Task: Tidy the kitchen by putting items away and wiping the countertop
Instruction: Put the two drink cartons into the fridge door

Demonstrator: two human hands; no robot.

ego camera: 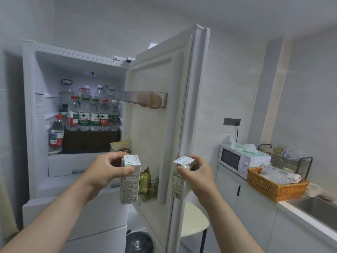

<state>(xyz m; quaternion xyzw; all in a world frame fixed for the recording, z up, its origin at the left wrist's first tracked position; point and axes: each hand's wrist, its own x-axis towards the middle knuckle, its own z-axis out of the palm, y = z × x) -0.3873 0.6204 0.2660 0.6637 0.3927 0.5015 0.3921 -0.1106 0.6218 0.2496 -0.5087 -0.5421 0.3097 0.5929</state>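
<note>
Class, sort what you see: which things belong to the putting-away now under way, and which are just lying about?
In the job:
left hand, gripping the left carton
right hand, gripping the right carton
open fridge

Lying about:
microwave
wicker basket
water bottles
stool

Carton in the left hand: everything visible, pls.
The carton is a tall white box, cardboard by the look, green marks on its top, fine print down one side. Closed, near upright, held before the open fridge. The left hand grips its upper end; the second carton, in the right hand, is apart.
</note>
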